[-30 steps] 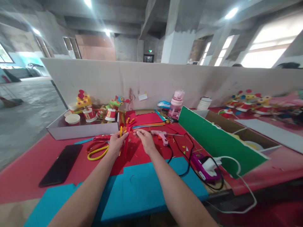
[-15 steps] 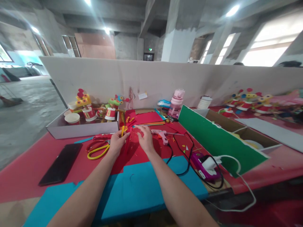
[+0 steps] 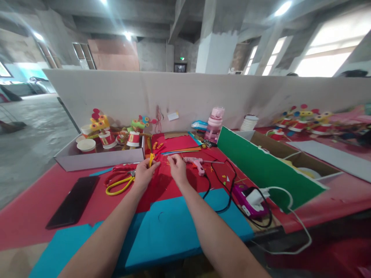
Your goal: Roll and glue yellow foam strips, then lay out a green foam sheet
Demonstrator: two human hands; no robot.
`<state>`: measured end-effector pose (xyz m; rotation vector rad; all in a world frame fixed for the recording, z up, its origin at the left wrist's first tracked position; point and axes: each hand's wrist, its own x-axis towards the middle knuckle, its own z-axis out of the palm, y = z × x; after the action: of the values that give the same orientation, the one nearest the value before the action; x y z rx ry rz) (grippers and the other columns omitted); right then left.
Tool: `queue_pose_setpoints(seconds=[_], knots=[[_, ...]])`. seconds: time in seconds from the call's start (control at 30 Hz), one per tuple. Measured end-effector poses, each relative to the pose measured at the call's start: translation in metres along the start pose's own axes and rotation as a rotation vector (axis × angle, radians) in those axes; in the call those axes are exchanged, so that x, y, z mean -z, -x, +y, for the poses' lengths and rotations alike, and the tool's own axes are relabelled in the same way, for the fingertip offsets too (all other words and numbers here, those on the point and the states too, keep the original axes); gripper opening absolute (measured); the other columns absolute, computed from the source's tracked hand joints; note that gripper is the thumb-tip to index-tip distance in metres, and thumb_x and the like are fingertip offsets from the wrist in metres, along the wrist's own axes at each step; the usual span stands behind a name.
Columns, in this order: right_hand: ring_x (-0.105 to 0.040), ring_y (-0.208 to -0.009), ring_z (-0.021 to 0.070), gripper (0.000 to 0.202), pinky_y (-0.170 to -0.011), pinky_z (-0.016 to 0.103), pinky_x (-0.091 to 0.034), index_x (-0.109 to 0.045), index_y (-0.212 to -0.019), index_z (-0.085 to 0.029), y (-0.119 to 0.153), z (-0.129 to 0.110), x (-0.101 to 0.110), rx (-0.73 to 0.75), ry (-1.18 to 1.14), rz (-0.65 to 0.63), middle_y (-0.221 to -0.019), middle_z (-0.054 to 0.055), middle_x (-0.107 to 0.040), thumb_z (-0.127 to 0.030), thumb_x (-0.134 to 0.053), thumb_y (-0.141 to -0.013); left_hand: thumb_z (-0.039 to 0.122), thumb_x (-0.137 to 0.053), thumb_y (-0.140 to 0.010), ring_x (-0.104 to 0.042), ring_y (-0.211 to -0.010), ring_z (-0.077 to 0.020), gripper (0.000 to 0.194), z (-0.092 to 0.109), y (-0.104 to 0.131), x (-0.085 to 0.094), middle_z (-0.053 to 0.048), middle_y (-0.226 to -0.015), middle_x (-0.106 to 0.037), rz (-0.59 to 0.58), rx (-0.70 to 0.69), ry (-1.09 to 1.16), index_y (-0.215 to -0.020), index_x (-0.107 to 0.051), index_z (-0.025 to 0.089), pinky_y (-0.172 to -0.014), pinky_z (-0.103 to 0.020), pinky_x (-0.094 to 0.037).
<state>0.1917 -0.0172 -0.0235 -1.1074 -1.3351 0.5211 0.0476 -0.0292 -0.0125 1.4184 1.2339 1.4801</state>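
Observation:
Between the fingers of my left hand (image 3: 145, 172) is a small yellow strip (image 3: 151, 159), pointing up. My right hand (image 3: 177, 168) is a short way to the right, its thumb and fingertips pressed together; whatever they pinch is too small to make out. Right beside it lies a pink glue gun (image 3: 198, 165) with a black cord. Left of my left hand are yellow-handled scissors (image 3: 120, 186) and a red-handled tool (image 3: 123, 167). Orange and red paper pieces lie beyond my hands, near a red sheet (image 3: 179, 143).
A white box (image 3: 101, 160) with paper-cup figures stands at the back left. At the right are a green-sided box (image 3: 266, 168) and a purple power strip (image 3: 251, 202). A black phone (image 3: 72, 201) lies left; blue sheets (image 3: 174, 226) lie in front.
My right hand's fingers, spread before, have come together in a pinch. My left hand still holds the yellow strip. The view has shifted slightly.

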Motion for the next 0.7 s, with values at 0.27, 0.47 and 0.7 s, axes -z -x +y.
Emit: queue_pose_setpoints(seconds=[0.27, 0.47, 0.7], knots=[[-0.057, -0.088, 0.0182, 0.028, -0.079, 0.028, -0.044, -0.065, -0.09, -0.02, 0.0, -0.001, -0.001, 0.011, -0.08, -0.029, -0.092, 0.005, -0.064, -0.041, -0.046, -0.089, 0.043, -0.076, -0.062, -0.029, -0.037, -0.0056, 0.034, -0.001, -0.001, 0.002, 0.008, -0.041, -0.038, 0.012, 0.137, 0.16, -0.067, -0.056, 0.017, -0.038, -0.018, -0.02], [-0.046, -0.12, 0.0206, 0.029, -0.104, 0.036, -0.033, -0.062, -0.117, -0.029, 0.004, -0.022, 0.007, 0.339, 0.109, -0.179, -0.131, 0.007, -0.05, -0.032, -0.05, -0.09, 0.032, -0.073, -0.062, -0.037, -0.047, -0.0086, 0.02, 0.0, -0.002, 0.002, 0.004, -0.049, -0.047, -0.068, -0.009, -0.023, -0.061, -0.06, 0.016, -0.046, -0.019, -0.028], [-0.051, -0.11, 0.0217, 0.018, -0.099, 0.038, -0.036, -0.061, -0.085, -0.022, 0.001, -0.012, 0.007, 0.317, 0.137, -0.13, -0.112, 0.009, -0.059, -0.028, -0.045, -0.091, 0.027, -0.073, -0.059, -0.04, -0.051, -0.0099, 0.019, 0.004, -0.001, 0.003, 0.004, -0.05, -0.048, -0.14, -0.058, -0.151, -0.052, -0.058, 0.017, -0.05, -0.019, -0.029]])
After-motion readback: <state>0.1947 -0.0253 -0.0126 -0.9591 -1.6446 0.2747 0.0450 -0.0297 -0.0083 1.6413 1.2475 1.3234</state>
